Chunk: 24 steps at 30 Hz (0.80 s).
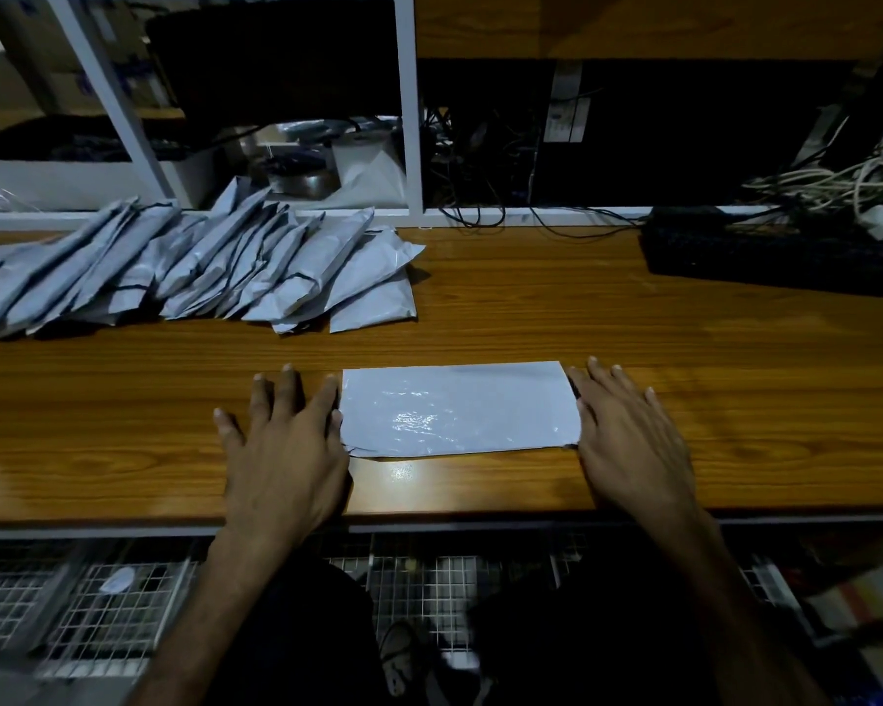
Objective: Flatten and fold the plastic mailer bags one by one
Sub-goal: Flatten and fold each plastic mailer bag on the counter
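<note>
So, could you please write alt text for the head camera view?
Two open hands, left hand and right hand, flank a flat grey mailer bag on a wooden desk. A pile of folded mailer bags lies far left, a black keyboard far right.

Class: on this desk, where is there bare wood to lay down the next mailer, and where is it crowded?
Free: wood between the flat mailer and the keyboard, right of the right hand, and left of the left hand. Crowded: the far left, under the mailer pile.
</note>
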Each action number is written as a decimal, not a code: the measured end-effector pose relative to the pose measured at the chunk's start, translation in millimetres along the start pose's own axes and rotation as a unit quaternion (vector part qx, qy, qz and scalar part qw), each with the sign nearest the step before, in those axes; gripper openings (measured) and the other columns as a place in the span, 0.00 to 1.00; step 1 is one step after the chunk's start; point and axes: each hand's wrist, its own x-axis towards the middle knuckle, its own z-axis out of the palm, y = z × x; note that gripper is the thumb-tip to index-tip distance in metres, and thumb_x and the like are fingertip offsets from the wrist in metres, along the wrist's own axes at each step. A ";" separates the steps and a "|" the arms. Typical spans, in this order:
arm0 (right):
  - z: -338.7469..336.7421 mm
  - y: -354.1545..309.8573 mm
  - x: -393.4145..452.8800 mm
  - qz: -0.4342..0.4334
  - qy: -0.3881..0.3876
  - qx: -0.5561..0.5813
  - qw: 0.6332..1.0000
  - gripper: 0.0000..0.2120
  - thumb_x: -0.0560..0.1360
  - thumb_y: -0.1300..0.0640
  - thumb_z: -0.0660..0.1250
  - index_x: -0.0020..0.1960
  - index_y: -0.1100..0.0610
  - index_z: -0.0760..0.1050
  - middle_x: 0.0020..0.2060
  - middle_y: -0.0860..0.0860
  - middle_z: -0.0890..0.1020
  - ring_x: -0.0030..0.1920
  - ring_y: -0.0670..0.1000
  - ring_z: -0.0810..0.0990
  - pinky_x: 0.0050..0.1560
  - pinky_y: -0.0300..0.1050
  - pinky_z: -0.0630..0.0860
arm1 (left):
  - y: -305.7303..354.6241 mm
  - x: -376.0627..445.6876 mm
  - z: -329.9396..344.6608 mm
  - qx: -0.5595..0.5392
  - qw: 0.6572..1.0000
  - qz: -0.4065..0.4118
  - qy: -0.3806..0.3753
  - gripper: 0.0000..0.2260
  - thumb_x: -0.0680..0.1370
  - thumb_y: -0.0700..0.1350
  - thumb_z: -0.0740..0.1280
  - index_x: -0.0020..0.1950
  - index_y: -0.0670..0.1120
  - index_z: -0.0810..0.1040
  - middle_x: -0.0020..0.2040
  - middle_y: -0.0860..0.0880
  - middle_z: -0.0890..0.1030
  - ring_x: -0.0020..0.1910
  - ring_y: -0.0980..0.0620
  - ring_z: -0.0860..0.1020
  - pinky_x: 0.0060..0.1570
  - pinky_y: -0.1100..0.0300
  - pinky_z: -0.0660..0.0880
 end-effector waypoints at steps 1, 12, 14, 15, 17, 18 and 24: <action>-1.0 -0.5 -0.7 0.002 0.008 0.006 1.000 0.24 0.87 0.56 0.53 0.82 0.49 0.61 0.82 0.49 0.59 0.82 0.52 0.55 0.82 0.55 0.51 | 0.2 -1.3 -0.2 -0.002 1.000 0.000 0.008 0.22 0.86 0.53 0.53 0.80 0.53 0.64 0.82 0.40 0.60 0.82 0.34 0.52 0.74 0.25 0.50; 3.7 -72.2 0.6 -0.124 0.008 0.067 0.990 0.21 0.87 0.51 0.53 0.78 0.52 0.69 0.81 0.47 0.64 0.80 0.49 0.61 0.79 0.48 0.56 | 74.7 6.8 -0.1 -0.041 0.987 0.146 0.059 0.20 0.86 0.50 0.53 0.73 0.45 0.74 0.80 0.43 0.67 0.82 0.43 0.59 0.81 0.45 0.50; 11.3 -83.9 1.0 -0.148 -0.006 0.050 0.988 0.20 0.87 0.53 0.52 0.77 0.52 0.68 0.81 0.48 0.63 0.81 0.49 0.59 0.79 0.49 0.54 | 88.2 11.8 7.4 -0.055 0.984 0.164 0.040 0.19 0.86 0.48 0.53 0.73 0.44 0.73 0.80 0.42 0.66 0.82 0.43 0.58 0.81 0.46 0.52; 14.4 -86.2 1.6 -0.152 -0.010 0.043 0.987 0.21 0.86 0.54 0.52 0.78 0.52 0.68 0.81 0.48 0.63 0.81 0.49 0.58 0.80 0.49 0.53 | 91.2 13.2 11.5 -0.060 0.983 0.168 0.030 0.21 0.85 0.49 0.51 0.75 0.44 0.71 0.80 0.42 0.66 0.82 0.43 0.58 0.81 0.46 0.53; 18.9 -86.4 3.2 -0.148 -0.018 0.032 0.988 0.23 0.86 0.54 0.51 0.80 0.52 0.65 0.82 0.49 0.61 0.82 0.50 0.56 0.80 0.49 0.51 | 92.1 12.9 17.7 -0.062 0.984 0.167 0.024 0.29 0.83 0.54 0.43 0.78 0.45 0.68 0.81 0.43 0.65 0.82 0.44 0.58 0.81 0.45 0.54; 21.2 -85.2 3.7 -0.146 -0.022 0.024 0.989 0.24 0.86 0.53 0.50 0.81 0.52 0.62 0.82 0.49 0.60 0.82 0.49 0.55 0.81 0.48 0.49 | 91.0 12.0 19.9 -0.056 0.985 0.164 0.028 0.32 0.82 0.56 0.39 0.80 0.46 0.66 0.81 0.43 0.65 0.82 0.44 0.58 0.81 0.45 0.54; 26.4 -78.6 1.0 -0.162 -0.028 -0.030 0.986 0.43 0.73 0.44 0.27 0.84 0.52 0.55 0.83 0.48 0.56 0.83 0.49 0.51 0.81 0.50 0.46 | 91.1 6.8 22.6 -0.013 0.990 0.137 0.003 0.37 0.78 0.58 0.32 0.84 0.51 0.57 0.85 0.46 0.55 0.84 0.46 0.50 0.81 0.42 0.46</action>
